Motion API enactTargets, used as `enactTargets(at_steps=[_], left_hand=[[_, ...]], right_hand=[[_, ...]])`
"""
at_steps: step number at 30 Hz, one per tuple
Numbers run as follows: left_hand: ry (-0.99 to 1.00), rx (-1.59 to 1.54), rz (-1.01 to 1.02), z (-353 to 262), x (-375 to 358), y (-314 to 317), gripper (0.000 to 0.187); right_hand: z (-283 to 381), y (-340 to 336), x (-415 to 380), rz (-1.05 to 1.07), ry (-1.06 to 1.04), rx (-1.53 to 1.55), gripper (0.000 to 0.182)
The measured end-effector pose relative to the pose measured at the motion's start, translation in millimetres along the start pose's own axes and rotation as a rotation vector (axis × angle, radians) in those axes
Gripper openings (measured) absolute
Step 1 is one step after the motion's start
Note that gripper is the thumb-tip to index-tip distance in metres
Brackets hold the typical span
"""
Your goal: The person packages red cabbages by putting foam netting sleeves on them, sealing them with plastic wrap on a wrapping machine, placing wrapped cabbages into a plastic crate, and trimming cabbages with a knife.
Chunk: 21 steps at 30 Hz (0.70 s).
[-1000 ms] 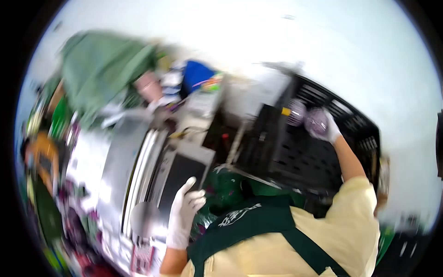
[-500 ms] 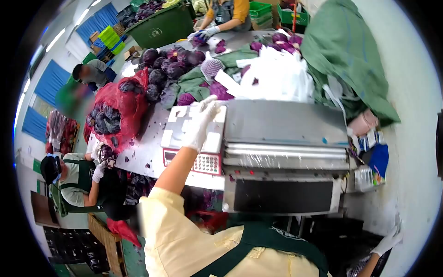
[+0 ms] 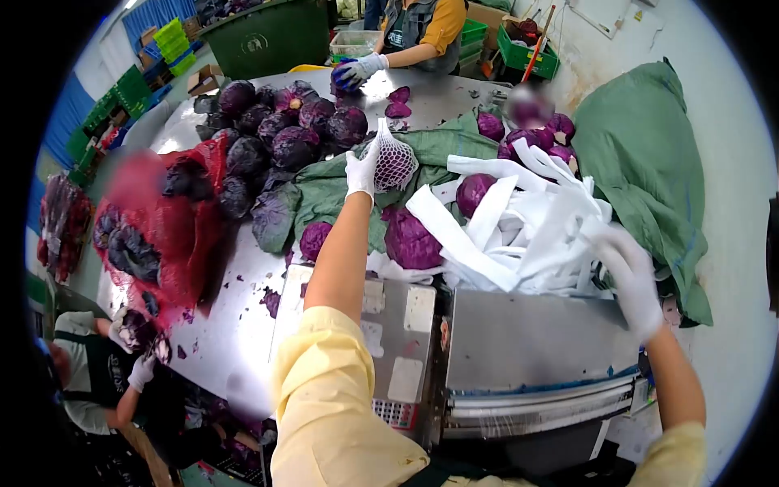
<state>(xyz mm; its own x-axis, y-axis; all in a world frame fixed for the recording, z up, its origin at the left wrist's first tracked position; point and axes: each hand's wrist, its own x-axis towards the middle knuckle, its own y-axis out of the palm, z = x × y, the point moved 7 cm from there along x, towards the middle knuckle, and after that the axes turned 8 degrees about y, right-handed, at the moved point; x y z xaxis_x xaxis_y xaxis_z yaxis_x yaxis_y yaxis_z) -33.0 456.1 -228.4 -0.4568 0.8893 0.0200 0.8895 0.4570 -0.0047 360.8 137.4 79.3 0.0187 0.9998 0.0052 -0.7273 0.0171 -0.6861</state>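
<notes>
While a red mesh bag (image 3: 195, 243) slumps at the left of the table (image 3: 231, 333), dark cabbages (image 3: 294, 148) are heaped just beside it. Your left hand (image 3: 361, 172), thumb spread from the fingers, touches the left side of the netted cabbage (image 3: 395, 165) over the green cloth (image 3: 434, 148); whether you grip it, I cannot tell. Farther right, white strips (image 3: 492, 215) lie tangled around a purple cabbage (image 3: 475, 195). Your right hand (image 3: 631, 282) blurs at their right end, near a green sack (image 3: 649, 154); its opening and hold are unclear.
</notes>
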Motion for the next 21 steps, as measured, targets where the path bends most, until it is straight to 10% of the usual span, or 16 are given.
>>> enactTargets(at_steps=[3,6,10,16,18,21], left_hand=[[0.031,0.144,0.02,19.6,-1.7,9.4,0.108],[0.18,0.131,0.054,27.8,-8.0,21.8,0.103],[0.193,-0.061,0.187,-9.8,-60.5,37.7,0.099],[0.156,-0.475,0.233,-109.3,-117.8,15.2,0.076],[0.257,-0.579,0.341,-171.8,-139.5,-4.6,0.084],[-0.087,-0.737,0.403,-202.2,-195.1,-8.1,0.106]], right_hand=[[-5.0,122.8,144.2,0.259,-0.119,0.323,0.032],[-73.7,259.4,284.0,0.353,0.438,0.663,0.053],[-67.7,349.3,304.7,0.442,0.474,0.845,0.082],[-22.9,250.5,264.7,0.222,0.322,1.096,0.062],[7.4,188.2,242.2,0.321,0.018,1.061,0.056],[56.7,125.1,146.4,0.394,0.124,1.092,0.045]])
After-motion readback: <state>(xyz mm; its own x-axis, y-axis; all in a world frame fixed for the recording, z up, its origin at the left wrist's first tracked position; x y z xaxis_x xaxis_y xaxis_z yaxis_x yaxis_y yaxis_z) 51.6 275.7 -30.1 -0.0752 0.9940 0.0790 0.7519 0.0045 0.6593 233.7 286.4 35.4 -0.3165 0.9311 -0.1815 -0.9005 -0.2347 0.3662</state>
